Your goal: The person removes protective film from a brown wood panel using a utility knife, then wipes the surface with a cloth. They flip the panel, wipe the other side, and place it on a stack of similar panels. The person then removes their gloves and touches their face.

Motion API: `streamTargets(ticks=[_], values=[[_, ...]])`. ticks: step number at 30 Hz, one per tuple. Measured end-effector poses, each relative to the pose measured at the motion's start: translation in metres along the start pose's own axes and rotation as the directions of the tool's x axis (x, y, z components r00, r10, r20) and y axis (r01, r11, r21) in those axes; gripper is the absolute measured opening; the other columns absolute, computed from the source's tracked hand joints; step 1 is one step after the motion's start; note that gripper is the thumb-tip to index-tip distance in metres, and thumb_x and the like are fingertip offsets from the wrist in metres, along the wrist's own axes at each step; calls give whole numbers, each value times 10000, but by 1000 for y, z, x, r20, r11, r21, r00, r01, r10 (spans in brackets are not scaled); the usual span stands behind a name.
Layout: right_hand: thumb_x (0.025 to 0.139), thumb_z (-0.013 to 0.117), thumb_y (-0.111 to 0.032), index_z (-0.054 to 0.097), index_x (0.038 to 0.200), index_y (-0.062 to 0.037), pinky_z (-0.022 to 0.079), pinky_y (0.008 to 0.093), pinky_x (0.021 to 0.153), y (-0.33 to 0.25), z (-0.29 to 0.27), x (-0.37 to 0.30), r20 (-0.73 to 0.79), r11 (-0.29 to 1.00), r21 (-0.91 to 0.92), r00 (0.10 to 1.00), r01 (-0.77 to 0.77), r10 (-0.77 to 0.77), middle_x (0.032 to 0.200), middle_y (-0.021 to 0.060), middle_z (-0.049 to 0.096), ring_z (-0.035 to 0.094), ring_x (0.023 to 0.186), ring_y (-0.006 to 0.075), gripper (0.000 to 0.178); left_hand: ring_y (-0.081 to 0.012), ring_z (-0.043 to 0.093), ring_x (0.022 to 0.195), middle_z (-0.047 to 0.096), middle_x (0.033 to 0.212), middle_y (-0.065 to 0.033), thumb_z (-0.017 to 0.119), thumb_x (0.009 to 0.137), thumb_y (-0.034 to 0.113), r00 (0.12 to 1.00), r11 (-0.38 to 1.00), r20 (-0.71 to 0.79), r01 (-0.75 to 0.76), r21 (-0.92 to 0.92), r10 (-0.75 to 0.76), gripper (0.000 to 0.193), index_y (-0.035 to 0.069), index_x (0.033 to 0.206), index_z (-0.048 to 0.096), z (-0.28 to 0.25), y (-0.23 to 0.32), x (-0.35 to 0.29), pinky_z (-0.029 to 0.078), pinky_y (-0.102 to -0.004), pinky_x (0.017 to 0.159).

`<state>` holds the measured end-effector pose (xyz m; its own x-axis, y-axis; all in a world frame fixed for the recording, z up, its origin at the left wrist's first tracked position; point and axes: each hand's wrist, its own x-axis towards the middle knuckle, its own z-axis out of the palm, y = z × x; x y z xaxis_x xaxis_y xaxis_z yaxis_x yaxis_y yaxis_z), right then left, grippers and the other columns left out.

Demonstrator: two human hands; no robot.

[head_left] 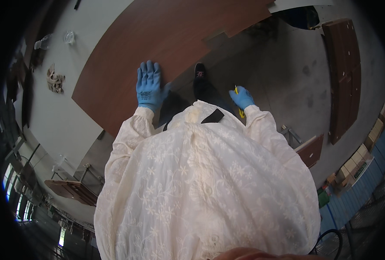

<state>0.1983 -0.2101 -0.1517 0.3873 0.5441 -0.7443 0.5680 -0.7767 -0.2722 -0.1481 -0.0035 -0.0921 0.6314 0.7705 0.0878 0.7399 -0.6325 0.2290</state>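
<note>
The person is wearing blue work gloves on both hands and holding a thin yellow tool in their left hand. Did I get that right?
Not quite: the thin yellow tool is in the right hand, not the left hand, as the head view shows. Both hands do wear blue work gloves.

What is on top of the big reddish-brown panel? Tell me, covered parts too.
The left grip, open and blue-gloved, lies palm down over the reddish-brown panel. The patch of surface directly beneath the grip is covered and cannot be seen.
</note>
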Motion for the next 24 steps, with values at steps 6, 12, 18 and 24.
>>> streamTargets(ticks=[6, 12, 18, 24], values=[[871, 768, -436, 662, 1174, -50, 571, 471, 824, -36, -50, 33, -541, 947, 172, 829, 272, -141, 1055, 223, 734, 714, 942, 408, 502, -396, 359, 1507, 398, 1611, -218, 754, 834, 396, 999, 1000, 26, 23, -19, -23, 845, 32, 1532, 448, -11, 4, 8, 265, -520, 1252], [860, 810, -413, 673, 1183, -75, 568, 447, 815, -100, -116, 62, -644, 856, -141, 611, 497, -461, 979, 166, 748, 718, 894, 378, 487, -408, 361, 1502, 406, 1603, -230, 750, 838, 424, 995, 999, 91, 31, -42, -27, 834, 24, 1514, 469, -21, 3, 15, 258, -521, 1251], [904, 744, -459, 662, 1217, -91, 586, 453, 797, -126, -173, 83, -610, 861, -178, 633, 476, -477, 1011, 169, 755, 736, 913, 367, 490, -415, 367, 1494, 424, 1585, -237, 750, 831, 429, 985, 995, 160, 68, -73, -56, 854, 12, 1516, 456, -34, 4, 22, 253, -532, 1248], [938, 649, -547, 637, 1170, -92, 581, 486, 812, -125, -259, 133, -688, 932, -296, 631, 207, -359, 1043, 191, 751, 730, 943, 398, 511, -454, 284, 1520, 342, 1631, -225, 765, 796, 458, 991, 990, 90, 107, -92, -99, 968, 36, 1574, 374, -27, 18, 28, 247, -570, 1240]])
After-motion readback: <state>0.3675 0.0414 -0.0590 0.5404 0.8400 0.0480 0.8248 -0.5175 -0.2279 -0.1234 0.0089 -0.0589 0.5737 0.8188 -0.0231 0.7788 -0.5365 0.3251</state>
